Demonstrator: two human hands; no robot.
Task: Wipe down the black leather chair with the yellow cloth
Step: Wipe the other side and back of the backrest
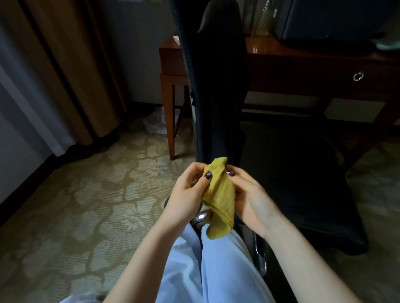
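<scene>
Here we are holding the yellow cloth (219, 198) bunched up just in front of the black chair (217, 87), low against its backrest. Our left grip (188, 193) is pinching the cloth's upper edge with the thumb on top, and our right grip (249, 200) is curling round its other side. Behind the chair a wooden table (315, 57) is standing.

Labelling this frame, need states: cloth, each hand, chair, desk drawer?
yellow cloth: bunched, hanging between both hands.
left hand: pinches the cloth near its top.
right hand: grips the cloth's other side.
black chair: upright, seat unoccupied.
desk drawer: shut.
</scene>
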